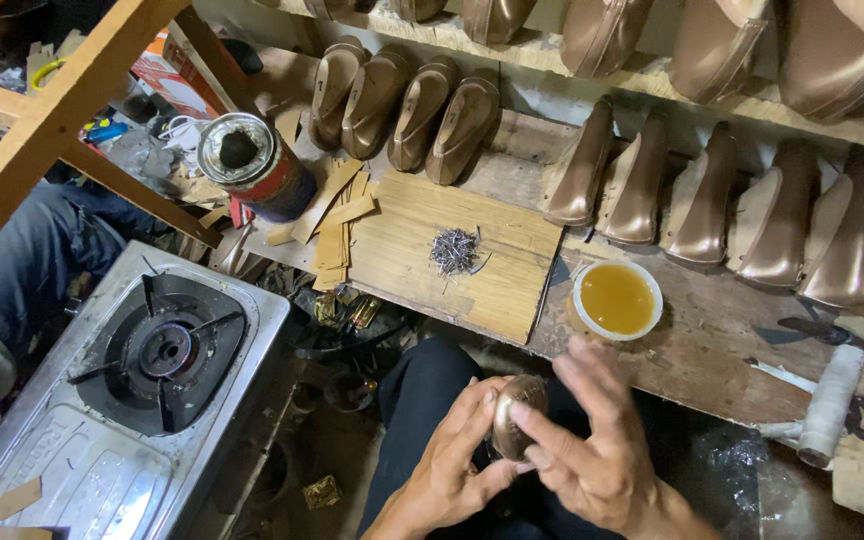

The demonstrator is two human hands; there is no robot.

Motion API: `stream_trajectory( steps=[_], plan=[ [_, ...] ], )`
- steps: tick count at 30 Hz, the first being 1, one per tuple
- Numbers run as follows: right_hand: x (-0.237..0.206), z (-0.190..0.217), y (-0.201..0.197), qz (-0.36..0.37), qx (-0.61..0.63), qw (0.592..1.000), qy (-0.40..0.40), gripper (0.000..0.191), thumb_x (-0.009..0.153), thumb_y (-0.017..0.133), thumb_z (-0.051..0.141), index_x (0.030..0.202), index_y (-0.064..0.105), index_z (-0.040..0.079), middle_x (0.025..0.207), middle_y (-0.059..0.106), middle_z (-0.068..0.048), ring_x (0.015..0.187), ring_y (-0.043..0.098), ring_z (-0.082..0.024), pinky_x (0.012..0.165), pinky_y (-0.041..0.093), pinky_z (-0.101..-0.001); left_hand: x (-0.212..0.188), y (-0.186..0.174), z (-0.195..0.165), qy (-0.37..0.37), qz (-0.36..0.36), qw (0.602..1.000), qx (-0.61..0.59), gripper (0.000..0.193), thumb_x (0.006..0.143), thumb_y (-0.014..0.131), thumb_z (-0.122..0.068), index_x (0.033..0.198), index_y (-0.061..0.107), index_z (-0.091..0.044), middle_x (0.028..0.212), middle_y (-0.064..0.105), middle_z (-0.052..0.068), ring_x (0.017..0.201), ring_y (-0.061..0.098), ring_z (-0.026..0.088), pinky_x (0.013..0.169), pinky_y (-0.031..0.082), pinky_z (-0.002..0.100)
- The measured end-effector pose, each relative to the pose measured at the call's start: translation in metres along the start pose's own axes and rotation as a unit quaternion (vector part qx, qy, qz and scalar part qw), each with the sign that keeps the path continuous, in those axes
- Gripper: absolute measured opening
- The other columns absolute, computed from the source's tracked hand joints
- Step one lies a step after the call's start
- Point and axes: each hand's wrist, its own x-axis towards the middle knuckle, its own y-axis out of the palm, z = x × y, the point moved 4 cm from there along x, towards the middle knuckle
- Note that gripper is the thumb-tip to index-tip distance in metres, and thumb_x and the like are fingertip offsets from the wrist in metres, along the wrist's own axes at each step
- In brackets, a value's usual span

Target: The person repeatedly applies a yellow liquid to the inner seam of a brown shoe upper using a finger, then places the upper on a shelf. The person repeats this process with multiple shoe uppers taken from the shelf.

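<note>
Between both hands (532, 450), shoe heel (514, 425) — bronze, glossy

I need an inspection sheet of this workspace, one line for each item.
Surface: wooden bench, worn and stained.
Job's things: bronze shoe piece held by left hand and right hand.
Clutter: pile of small nails on a board, bowl of amber liquid, open can, wood strips.
Grippers: both hands grip the piece.
Cables: nothing seen.
Surroundings: gas stove, rows of bronze soles, another person's leg.
</note>
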Motion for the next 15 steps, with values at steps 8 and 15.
stream_trajectory(
  steps=[8,15],
  plan=[
    [-0.009,-0.069,-0.002,0.052,-0.126,0.981,0.140,0.032,0.088,0.069,0.032,0.106,0.076,0.006,0.150,0.052,-0.023,0.148,0.039,-0.042,0.125,0.031,-0.0560,-0.027,0.002,0.023,-0.175,-0.045,0.983,0.035,0.108,0.083,0.090,-0.018,0.162,0.019,0.003,0.159,0.042,0.033,0.150,0.044,0.046,0.122,0.034,0.045],
    [-0.039,-0.128,-0.005,0.146,-0.231,0.930,0.246,0.029,0.084,0.072,0.031,0.091,0.079,0.005,0.148,0.055,-0.021,0.148,0.040,-0.044,0.121,0.031,-0.0543,-0.009,0.001,0.005,-0.042,-0.035,0.999,0.001,0.110,0.096,0.086,-0.010,0.172,0.008,-0.022,0.153,0.053,0.024,0.138,0.058,0.040,0.117,0.049,0.044]
  ],
)
